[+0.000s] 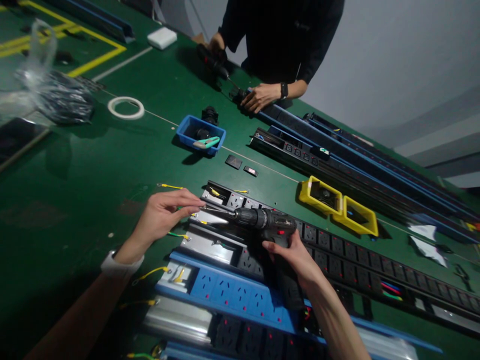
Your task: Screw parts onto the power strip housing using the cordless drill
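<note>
My right hand [296, 260] is wrapped round the grip of a black cordless drill [262, 220] that lies level, its bit pointing left at the end of a long black socket strip [337, 245]. My left hand [165, 212] pinches something small at the bit's tip, by the strip's end; I cannot make out what. Yellow-green wires [176, 235] trail from the strip ends near my left hand. A blue socket strip [240, 295] lies nearer to me, below the drill.
Across the green table a person in black holds another driver [213, 60] over long blue-edged strips [356, 155]. A blue tray [200, 132], two yellow bins [339, 205], a tape roll [125, 107], a white box [162, 37] and a plastic bag [48, 95] lie around.
</note>
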`<state>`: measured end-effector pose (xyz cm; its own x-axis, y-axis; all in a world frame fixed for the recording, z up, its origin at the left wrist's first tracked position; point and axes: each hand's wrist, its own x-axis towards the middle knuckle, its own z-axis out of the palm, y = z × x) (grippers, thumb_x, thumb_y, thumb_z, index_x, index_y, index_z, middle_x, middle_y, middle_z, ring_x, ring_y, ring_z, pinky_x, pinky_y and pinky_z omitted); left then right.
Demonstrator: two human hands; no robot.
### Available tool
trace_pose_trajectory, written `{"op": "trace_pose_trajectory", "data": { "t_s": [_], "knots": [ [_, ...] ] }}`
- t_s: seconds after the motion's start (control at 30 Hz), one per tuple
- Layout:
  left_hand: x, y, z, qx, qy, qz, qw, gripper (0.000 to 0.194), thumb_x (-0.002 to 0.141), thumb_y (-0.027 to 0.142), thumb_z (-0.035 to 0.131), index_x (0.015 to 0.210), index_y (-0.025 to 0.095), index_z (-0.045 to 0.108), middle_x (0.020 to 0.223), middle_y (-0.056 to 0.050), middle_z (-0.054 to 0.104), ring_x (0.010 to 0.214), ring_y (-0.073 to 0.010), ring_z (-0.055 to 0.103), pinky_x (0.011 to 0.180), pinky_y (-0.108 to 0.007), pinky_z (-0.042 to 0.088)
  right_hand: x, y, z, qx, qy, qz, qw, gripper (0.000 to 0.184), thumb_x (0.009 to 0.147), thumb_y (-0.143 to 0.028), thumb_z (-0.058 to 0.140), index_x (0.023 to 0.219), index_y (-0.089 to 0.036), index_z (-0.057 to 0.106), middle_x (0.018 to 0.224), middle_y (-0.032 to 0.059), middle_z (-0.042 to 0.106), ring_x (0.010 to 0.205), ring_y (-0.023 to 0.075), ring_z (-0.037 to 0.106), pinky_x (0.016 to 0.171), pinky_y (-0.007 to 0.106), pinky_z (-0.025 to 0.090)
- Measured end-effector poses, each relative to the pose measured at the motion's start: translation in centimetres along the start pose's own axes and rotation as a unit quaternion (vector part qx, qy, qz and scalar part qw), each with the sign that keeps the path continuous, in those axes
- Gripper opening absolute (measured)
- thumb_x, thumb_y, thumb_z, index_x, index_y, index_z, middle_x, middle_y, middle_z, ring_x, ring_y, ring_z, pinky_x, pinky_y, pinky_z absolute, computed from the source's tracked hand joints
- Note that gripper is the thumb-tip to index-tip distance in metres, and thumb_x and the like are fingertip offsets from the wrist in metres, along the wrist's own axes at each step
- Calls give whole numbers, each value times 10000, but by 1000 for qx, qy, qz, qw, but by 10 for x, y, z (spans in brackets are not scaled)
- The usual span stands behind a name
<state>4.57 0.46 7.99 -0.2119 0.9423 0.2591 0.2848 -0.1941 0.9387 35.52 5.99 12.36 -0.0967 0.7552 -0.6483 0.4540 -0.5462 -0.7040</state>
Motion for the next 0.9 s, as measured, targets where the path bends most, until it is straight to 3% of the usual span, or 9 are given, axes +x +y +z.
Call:
{"op": "trace_pose_trajectory", "data": {
  "t_s": [0.27, 0.57, 0.8, 0.9],
  "knots": [
    [-1, -3, 4, 26, 66, 42, 997, 200, 768, 367, 766, 715, 180, 721, 763, -22, 713, 738, -100, 645, 753, -254, 527, 0, 1, -1, -8, -9, 2, 1000, 807, 576, -468, 832, 1167, -219, 343, 827, -56, 579, 630, 54, 529, 638, 211, 464],
    [-4, 2, 4, 59, 67, 75, 993, 157, 802, 305, 728, 742, 164, 694, 766, -22, 694, 758, -97, 639, 752, -245, 522, 0, 1, -1, -6, 3, -3, 1000, 798, 567, -467, 831, 1161, -209, 364, 943, -27, 590, 679, 47, 539, 636, 198, 472],
    [-7, -1, 20, -18, 90, -23, 996, 236, 809, 360, 708, 773, 131, 668, 792, -35, 670, 769, -87, 627, 714, -203, 520, 1, 1, -2, -8, -9, -2, 1000, 754, 601, -462, 814, 1146, -219, 352, 807, -61, 564, 606, 55, 525, 587, 203, 459],
    [-5, 8, 20, -10, 70, -38, 997, 251, 835, 386, 676, 844, 136, 685, 828, -43, 687, 767, -90, 629, 709, -201, 521, 2, -1, -3, -10, -11, -8, 1000, 701, 621, -452, 801, 1113, -210, 365, 774, -59, 566, 591, 57, 523, 582, 202, 452]
  ]
}}
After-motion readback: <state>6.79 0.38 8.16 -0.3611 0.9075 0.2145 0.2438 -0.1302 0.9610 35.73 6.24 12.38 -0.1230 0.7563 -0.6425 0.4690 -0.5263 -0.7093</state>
